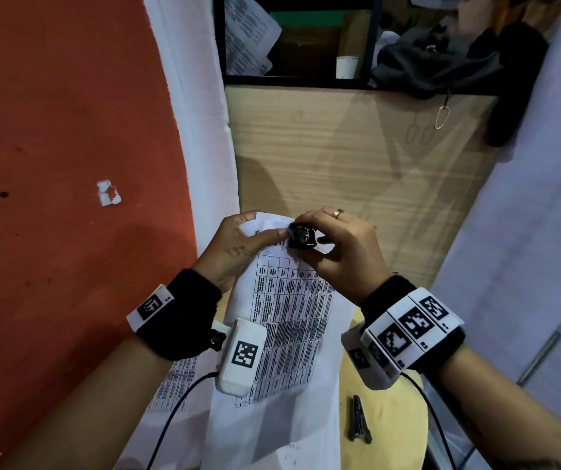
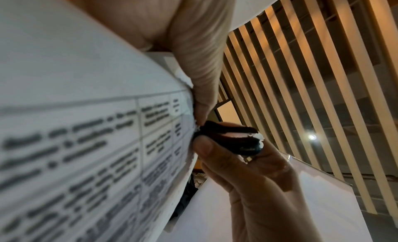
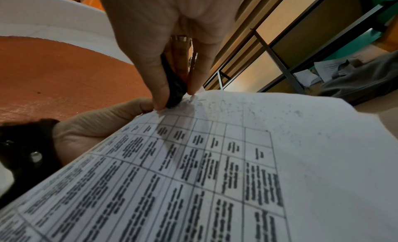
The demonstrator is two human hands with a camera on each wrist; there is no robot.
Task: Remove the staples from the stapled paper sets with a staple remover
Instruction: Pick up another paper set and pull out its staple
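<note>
While left hand (image 1: 235, 245) steadies paper (image 1: 289, 317), remover (image 1: 301, 236) points leftward

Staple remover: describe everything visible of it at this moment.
The staple remover is a small black claw-type tool, seemingly plastic-bodied, with a glossy surface and pale bits showing between its two halves in the left wrist view. The right hand pinches it between thumb and fingers, squeezed nearly closed, its tip against the top corner of the printed paper set. The left hand holds that corner right beside it.
</note>
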